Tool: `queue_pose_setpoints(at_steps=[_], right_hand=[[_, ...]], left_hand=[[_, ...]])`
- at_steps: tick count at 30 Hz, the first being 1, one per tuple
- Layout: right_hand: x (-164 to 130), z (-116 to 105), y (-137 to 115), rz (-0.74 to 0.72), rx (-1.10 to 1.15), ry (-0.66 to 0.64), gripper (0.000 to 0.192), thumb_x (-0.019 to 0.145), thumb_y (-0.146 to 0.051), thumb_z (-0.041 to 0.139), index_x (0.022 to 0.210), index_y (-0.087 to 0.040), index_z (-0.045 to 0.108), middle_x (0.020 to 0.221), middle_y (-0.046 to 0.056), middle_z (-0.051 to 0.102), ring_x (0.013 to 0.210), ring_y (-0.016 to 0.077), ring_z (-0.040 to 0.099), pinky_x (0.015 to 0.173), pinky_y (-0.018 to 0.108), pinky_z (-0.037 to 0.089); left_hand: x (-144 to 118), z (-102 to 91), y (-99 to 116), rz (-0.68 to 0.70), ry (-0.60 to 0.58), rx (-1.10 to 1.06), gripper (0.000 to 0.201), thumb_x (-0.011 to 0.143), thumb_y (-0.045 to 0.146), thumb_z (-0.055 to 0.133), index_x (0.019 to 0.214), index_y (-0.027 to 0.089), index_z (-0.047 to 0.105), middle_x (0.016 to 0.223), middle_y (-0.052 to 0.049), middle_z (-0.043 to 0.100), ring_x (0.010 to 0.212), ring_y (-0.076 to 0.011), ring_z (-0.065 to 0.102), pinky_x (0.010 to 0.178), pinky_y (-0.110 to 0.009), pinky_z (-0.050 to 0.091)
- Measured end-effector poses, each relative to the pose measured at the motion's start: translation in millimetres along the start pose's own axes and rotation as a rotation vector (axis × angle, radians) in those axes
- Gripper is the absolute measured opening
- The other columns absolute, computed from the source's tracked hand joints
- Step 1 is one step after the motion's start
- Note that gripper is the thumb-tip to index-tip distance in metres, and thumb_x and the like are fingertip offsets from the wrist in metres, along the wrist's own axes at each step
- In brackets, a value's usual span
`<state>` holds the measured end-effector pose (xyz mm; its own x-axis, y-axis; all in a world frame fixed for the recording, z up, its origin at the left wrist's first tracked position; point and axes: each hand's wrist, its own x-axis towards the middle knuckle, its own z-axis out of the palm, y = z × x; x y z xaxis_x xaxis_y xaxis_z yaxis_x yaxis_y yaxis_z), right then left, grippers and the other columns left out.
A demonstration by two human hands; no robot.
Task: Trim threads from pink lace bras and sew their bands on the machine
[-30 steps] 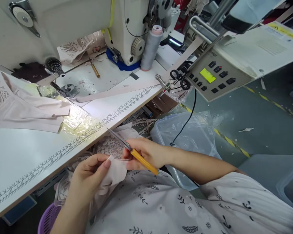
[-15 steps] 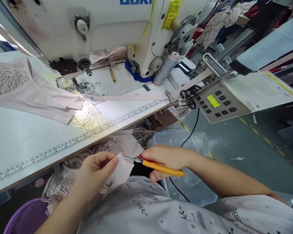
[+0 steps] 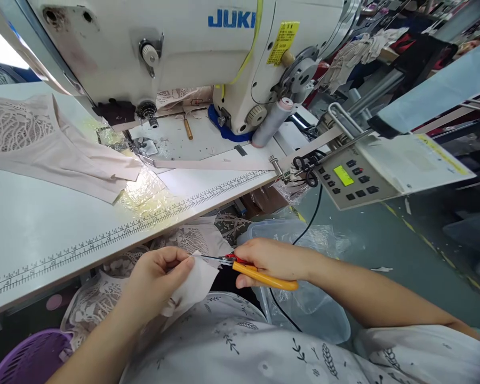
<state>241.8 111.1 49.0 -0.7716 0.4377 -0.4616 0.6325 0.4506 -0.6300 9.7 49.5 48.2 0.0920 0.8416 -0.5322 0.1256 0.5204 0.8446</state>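
Observation:
My left hand (image 3: 156, 282) pinches a small pale pink fabric piece (image 3: 194, 285) in my lap, just below the table's front edge. My right hand (image 3: 270, 258) grips orange-handled thread snips (image 3: 260, 276), their thin blades pointing left and meeting the top edge of that fabric piece beside my left fingertips. Lace fabric (image 3: 184, 240) drapes under both hands.
A white sewing machine (image 3: 192, 48) stands on the white table (image 3: 32, 224), which has a ruler strip along its front edge. Pink garment pieces (image 3: 56, 154) lie at left. A grey thread cone (image 3: 272, 122), a control panel (image 3: 352, 178), a clear plastic bin (image 3: 304, 234) and a purple basket (image 3: 28, 360) surround me.
The snips swung from pointing up-left to lying level, with the blades now at the fabric edge. The view tilted up, showing more of the machine.

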Motion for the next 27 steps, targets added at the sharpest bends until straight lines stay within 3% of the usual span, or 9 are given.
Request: queue_pose_setpoints(at_steps=[6, 11, 16, 21, 24, 27], right_hand=[[7.3, 7.7, 2.7, 0.073, 0.008, 0.058, 0.042, 0.081, -0.052, 0.057, 0.059, -0.019, 0.042, 0.056, -0.003, 0.040, 0.050, 0.0092, 0.034, 0.050, 0.023, 0.025], [8.4, -7.3, 2.9, 0.106, -0.060, 0.166, 0.044, 0.082, -0.056, 0.051, 0.061, -0.020, 0.037, 0.056, -0.004, 0.041, 0.050, 0.0096, 0.035, 0.049, 0.023, 0.024], [21.5, -48.2, -8.4, 0.221, -0.316, 0.423, 0.044, 0.078, -0.060, 0.055, 0.064, -0.020, 0.043, 0.063, 0.001, 0.052, 0.056, 0.0129, 0.043, 0.051, 0.024, 0.026], [70.0, -106.5, -18.6, 0.449, -0.533, 0.546, 0.041, 0.077, -0.058, 0.056, 0.080, -0.017, 0.060, 0.081, 0.010, 0.066, 0.075, 0.0227, 0.060, 0.055, 0.026, 0.033], [111.2, -141.1, -19.2, 0.498, -0.546, 0.595, 0.034, 0.079, -0.046, 0.055, 0.091, -0.016, 0.064, 0.092, 0.012, 0.069, 0.085, 0.0250, 0.063, 0.060, 0.026, 0.039], [149.8, -161.7, -18.5, 0.488, -0.545, 0.650, 0.033, 0.080, -0.043, 0.057, 0.095, -0.015, 0.066, 0.099, 0.013, 0.069, 0.091, 0.0259, 0.063, 0.067, 0.027, 0.044]], left_hand=[[-2.9, 1.8, 4.4, 0.030, 0.115, -0.017, 0.025, 0.066, 0.041, 0.067, 0.062, 0.017, 0.065, 0.049, 0.001, 0.055, 0.037, -0.0081, 0.043, 0.034, -0.018, 0.031], [-5.5, -9.1, 1.9, 0.191, 0.174, 0.012, 0.020, 0.069, 0.039, 0.066, 0.066, 0.019, 0.069, 0.053, 0.000, 0.060, 0.043, -0.0091, 0.047, 0.040, -0.019, 0.036], [-4.7, -29.2, -2.7, 0.311, 0.246, 0.007, 0.017, 0.070, 0.036, 0.067, 0.071, 0.020, 0.072, 0.066, -0.002, 0.067, 0.060, -0.0138, 0.057, 0.056, -0.022, 0.046], [-3.9, -43.9, -8.9, 0.278, 0.298, -0.032, 0.020, 0.069, 0.039, 0.066, 0.070, 0.020, 0.070, 0.068, -0.001, 0.067, 0.066, -0.0157, 0.059, 0.061, -0.022, 0.046], [0.9, -45.2, -21.4, 0.255, 0.249, -0.061, 0.024, 0.070, 0.043, 0.066, 0.065, 0.020, 0.066, 0.061, 0.000, 0.061, 0.061, -0.0137, 0.054, 0.057, -0.022, 0.044], [9.2, -41.5, -41.4, 0.283, 0.124, -0.036, 0.031, 0.071, 0.048, 0.067, 0.061, 0.019, 0.064, 0.058, 0.000, 0.057, 0.062, -0.0146, 0.053, 0.062, -0.025, 0.045]])
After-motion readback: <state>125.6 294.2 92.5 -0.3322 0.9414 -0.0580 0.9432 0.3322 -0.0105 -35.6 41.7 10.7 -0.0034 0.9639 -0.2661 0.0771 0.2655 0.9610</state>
